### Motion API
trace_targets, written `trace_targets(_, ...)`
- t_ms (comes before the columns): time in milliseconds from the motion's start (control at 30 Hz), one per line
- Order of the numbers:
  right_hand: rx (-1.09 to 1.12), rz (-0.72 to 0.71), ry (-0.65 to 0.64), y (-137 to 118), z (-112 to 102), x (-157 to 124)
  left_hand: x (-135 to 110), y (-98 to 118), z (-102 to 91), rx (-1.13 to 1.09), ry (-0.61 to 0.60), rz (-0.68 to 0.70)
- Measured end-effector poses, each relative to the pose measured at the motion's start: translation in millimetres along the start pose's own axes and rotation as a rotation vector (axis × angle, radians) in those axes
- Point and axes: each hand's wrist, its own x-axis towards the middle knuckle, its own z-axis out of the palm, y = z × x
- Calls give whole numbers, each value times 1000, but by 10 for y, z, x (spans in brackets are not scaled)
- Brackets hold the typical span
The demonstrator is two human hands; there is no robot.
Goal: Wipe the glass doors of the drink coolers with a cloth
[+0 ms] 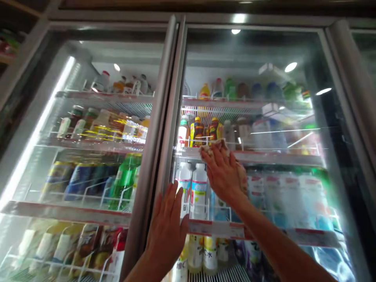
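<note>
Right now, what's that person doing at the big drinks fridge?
The person's right hand is pressing a cloth against a glass door of the fridge. The left hand is open and seems to rest against that door's metal frame. The door looks shut, with bottles on shelves behind the glass.

The cloth was mottled in beige and brown, while the door frame was finished in silvery grey. Bottles at left were coloured bright green, and the shelf edge was lined with red.
</note>
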Motion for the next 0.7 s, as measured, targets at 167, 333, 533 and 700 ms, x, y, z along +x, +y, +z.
trace_targets(167, 3, -206, -48, 183, -50, -40, 899, -164, 124, -5, -11, 8)
trace_targets(333, -171, 378, 150, 1287, -227, 31, 1096, -95, 337, -44, -59, -56)
trace_targets(533, -75, 288, 108, 843, -189, -27, 1038, -78, 450, -62, -19, -85)
trace_targets(700, -70, 222, 24, 793, -182, -201, 1038, -123, 449, -59, -36, -55)
